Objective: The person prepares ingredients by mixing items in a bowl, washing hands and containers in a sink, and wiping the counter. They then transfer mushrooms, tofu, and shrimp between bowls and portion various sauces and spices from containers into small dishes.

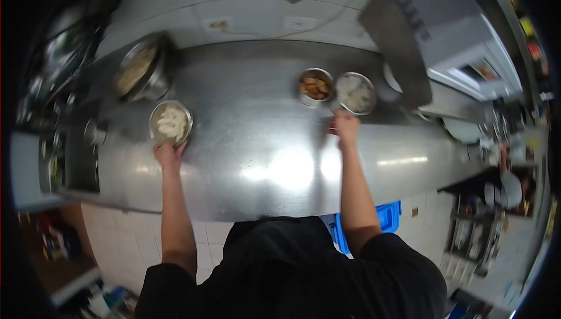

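Left of the orange-filled container (316,86) on the surface (245,138), the left hand (168,154) pinches a bowl (153,125), while the right hand (345,126) grips another bowl (356,93) beside it.

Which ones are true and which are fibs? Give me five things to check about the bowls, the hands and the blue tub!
1. The left hand is at the rim of the creamy white food bowl. True.
2. The right hand is touching the brown food container. False: it is at the rim of the pale food bowl.
3. The brown food container is next to the pale food bowl. True.
4. The blue tub sits on top of the metal counter. False: it is lower down, past the counter's near edge.
5. The sleeves are yellow. False: they are black.
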